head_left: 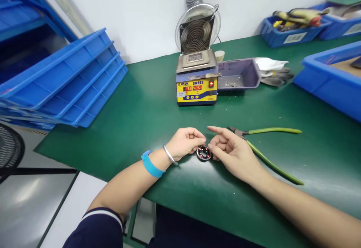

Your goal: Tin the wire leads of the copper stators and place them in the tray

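A small round motor stator (203,152), dark with red windings, lies at the front part of the green table between my two hands. My left hand (186,142) is at its upper left edge, thumb and index fingertip pressed together just above the rim. Whatever is in that pinch is too small to make out. On the other side, my right hand (232,150) has its index finger stretched out and the other fingers loosely curled. Its thumb tip is at the stator's right edge. Cutting pliers (270,161) with green handles lie spread beside and partly behind my right hand.
A yellow-and-blue heating unit (196,90) with a lit display stands behind my hands, under a fan hood (197,33). Beside it are a purple tray (239,75) and gloves (278,76). Blue crates (64,78) are stacked left; a blue bin (329,78) stands right.
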`<state>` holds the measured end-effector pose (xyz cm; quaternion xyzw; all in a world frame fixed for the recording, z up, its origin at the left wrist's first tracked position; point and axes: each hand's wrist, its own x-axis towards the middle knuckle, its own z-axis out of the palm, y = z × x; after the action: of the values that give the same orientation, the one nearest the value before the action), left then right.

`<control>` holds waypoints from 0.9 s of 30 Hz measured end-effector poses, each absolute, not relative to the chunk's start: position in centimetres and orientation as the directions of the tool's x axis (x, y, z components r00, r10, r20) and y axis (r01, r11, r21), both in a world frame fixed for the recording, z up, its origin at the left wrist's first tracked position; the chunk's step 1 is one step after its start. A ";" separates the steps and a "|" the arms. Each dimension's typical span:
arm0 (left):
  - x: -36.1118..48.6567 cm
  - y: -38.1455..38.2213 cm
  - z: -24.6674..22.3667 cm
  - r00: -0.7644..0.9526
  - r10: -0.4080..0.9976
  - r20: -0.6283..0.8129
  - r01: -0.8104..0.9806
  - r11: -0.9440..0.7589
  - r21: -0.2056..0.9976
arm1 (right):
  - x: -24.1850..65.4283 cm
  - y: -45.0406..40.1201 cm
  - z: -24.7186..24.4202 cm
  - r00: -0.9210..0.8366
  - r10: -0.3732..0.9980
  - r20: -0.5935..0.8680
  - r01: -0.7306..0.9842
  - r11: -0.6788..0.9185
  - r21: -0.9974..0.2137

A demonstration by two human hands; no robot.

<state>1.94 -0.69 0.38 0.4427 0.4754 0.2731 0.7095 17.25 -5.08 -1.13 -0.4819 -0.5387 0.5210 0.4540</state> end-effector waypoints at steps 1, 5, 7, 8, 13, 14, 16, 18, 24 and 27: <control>1.9 -0.7 0.4 0.401 0.808 -0.432 0.033 0.458 0.888 | 17.3 -5.0 -1.2 -0.121 0.992 0.015 0.080 0.025 -0.996; 1.9 -0.5 0.5 0.416 0.797 -0.437 0.054 0.458 0.887 | 17.5 -4.9 -1.1 -0.111 0.982 0.151 0.295 0.178 -0.939; 2.0 -0.5 0.5 0.421 0.790 -0.446 0.060 0.467 0.882 | 17.5 -4.9 -1.0 -0.114 0.970 0.216 0.388 0.244 -0.889; 2.0 -0.4 0.5 0.421 0.788 -0.449 0.059 0.470 0.881 | 17.5 -4.9 -0.9 -0.116 0.963 0.241 0.420 0.268 -0.867; 2.1 -0.5 0.5 0.397 0.802 -0.446 0.033 0.473 0.880 | 17.7 -5.0 -0.9 -0.109 0.943 0.316 0.496 0.327 -0.804; 2.1 -0.6 0.5 0.390 0.806 -0.446 0.029 0.474 0.880 | 17.7 -5.0 -1.0 -0.110 0.943 0.315 0.495 0.327 -0.805; 2.1 -0.6 0.4 0.383 0.810 -0.444 0.030 0.469 0.883 | 17.7 -4.9 -1.1 -0.114 0.953 0.280 0.475 0.300 -0.827; 2.0 -0.6 0.4 0.401 0.806 -0.436 0.050 0.456 0.889 | 17.6 -4.8 -1.1 -0.125 0.968 0.218 0.441 0.251 -0.862; 2.0 -0.7 0.4 0.427 0.794 -0.433 0.122 0.423 0.898 | 17.6 -4.9 -1.0 -0.097 0.969 0.226 0.384 0.246 -0.890; 2.0 -0.7 0.4 0.410 0.805 -0.430 0.117 0.421 0.900 | 17.8 -4.9 -1.0 -0.071 0.973 0.220 0.382 0.231 -0.895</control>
<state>2.04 -0.68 0.44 0.4773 0.4830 0.2488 0.6907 17.77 -4.87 -0.99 -0.5212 -0.6500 0.3361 0.4392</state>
